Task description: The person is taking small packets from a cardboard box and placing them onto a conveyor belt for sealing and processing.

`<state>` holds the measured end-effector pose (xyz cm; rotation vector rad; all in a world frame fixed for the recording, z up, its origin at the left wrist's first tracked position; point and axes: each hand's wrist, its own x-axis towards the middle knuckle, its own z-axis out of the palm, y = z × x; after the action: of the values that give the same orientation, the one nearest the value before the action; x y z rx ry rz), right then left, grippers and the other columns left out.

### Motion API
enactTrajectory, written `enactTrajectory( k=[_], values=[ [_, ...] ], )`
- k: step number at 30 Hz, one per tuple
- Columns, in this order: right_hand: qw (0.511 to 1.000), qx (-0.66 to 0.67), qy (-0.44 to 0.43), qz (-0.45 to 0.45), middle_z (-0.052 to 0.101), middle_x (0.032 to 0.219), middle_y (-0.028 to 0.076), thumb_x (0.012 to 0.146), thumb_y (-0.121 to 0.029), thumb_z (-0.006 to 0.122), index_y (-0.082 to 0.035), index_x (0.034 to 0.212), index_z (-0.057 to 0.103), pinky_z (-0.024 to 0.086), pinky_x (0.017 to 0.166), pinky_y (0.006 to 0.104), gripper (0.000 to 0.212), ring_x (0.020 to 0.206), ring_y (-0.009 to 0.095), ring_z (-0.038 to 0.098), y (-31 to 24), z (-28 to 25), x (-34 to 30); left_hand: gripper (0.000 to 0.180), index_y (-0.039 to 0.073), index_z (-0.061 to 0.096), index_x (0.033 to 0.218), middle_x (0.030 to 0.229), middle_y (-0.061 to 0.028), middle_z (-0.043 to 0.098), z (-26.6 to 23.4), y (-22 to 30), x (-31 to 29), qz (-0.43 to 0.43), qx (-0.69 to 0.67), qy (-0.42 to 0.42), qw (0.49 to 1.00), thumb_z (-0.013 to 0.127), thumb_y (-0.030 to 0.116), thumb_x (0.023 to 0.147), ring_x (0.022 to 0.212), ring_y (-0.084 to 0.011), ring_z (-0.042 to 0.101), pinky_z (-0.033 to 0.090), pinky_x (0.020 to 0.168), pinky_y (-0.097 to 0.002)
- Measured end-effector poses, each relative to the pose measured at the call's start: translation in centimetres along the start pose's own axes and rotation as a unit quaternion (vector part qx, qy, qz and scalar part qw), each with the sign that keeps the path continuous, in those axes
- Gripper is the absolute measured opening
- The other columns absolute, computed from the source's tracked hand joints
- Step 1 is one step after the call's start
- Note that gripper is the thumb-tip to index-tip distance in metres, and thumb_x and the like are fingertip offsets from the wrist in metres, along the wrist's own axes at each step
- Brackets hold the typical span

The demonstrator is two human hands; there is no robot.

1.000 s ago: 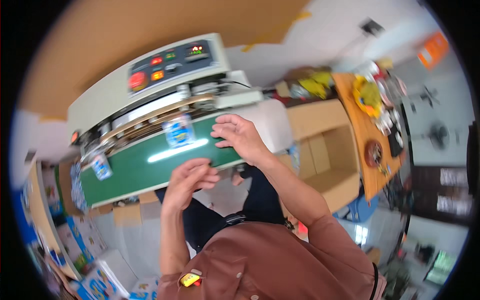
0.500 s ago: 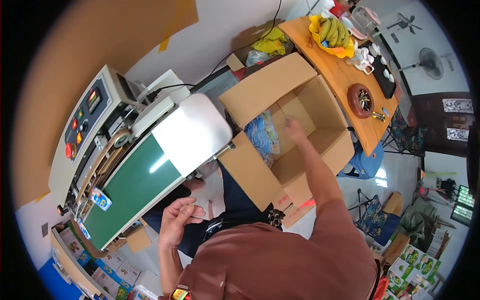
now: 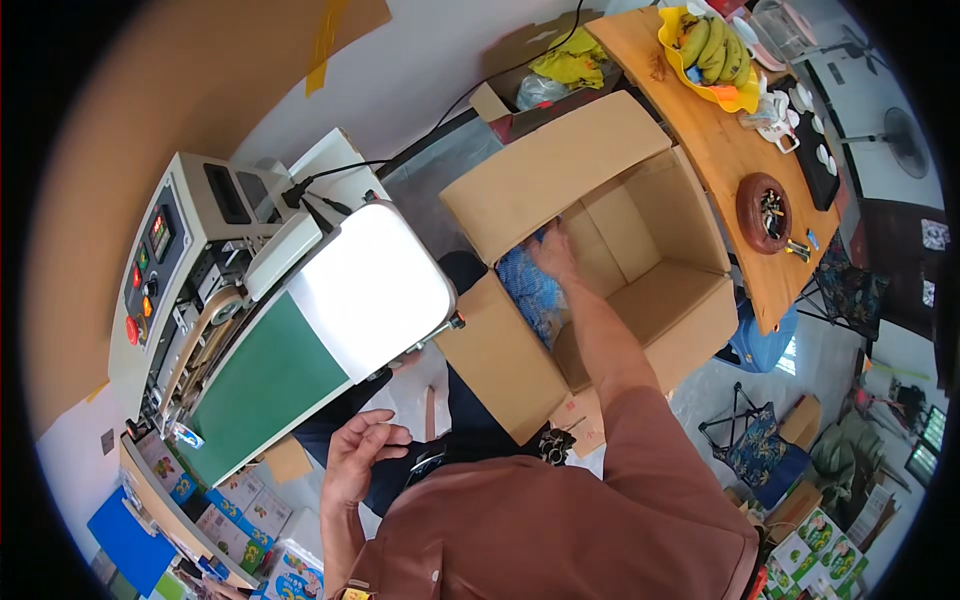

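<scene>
My right hand (image 3: pixel 552 252) reaches into an open cardboard box (image 3: pixel 655 225) and rests against a pile of blue printed packets (image 3: pixel 532 290) along its left side. The fingertips are lost among the packets, so their grip is hidden. My left hand (image 3: pixel 365 452) hovers in front of my body with its fingers curled in and the thumb against them. Nothing shows in it. To the left stands a sealing machine (image 3: pixel 185 250) with a green conveyor belt (image 3: pixel 265 385) and a shiny metal plate (image 3: pixel 375 285) at the belt's near end. A small blue packet (image 3: pixel 187 435) lies at the belt's far lower-left end.
Beyond the box, a wooden table (image 3: pixel 690 130) holds a yellow bowl (image 3: pixel 745 97) of bananas, a brown ashtray (image 3: pixel 763 212) and a black tea tray (image 3: pixel 815 165). A folding chair (image 3: pixel 760 440) stands at the right. Printed cartons (image 3: pixel 245 520) are stacked below the machine at lower left.
My right hand has moved left inside the box, onto the blue packets. The packets on the belt have travelled down it; only one still shows. The view has shifted slightly; my left hand stays curled.
</scene>
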<state>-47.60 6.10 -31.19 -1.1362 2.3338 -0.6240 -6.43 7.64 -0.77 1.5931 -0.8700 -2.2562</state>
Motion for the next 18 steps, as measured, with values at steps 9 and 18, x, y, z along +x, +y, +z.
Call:
enactTrajectory(
  k=[9,18],
  values=[
    [0.989,0.090,0.030,0.114,0.065,0.106,0.029,0.090,-0.021,0.056,0.000,0.129,0.051,0.047,0.095,0.0492,0.044,0.107,0.044,0.061,2.2,-5.2,-0.3,0.027,-0.001,0.061,0.119,0.098,-0.0142,0.071,0.4,-0.1,0.9,-0.010,0.006,0.002,1.000,0.060,0.016,0.098,0.090,-0.0208,0.071,0.060,0.079,-0.0331],
    [0.988,0.095,0.053,0.105,0.063,0.115,0.028,0.082,-0.023,0.070,0.001,0.124,0.052,0.049,0.090,0.0481,0.051,0.106,0.044,0.061,0.1,-3.3,-0.4,0.024,0.002,0.061,0.118,0.098,-0.0143,0.071,0.4,-0.7,1.0,-0.016,0.008,0.006,1.000,0.058,0.014,0.098,0.090,-0.0223,0.070,0.060,0.078,-0.0345]
  ],
)
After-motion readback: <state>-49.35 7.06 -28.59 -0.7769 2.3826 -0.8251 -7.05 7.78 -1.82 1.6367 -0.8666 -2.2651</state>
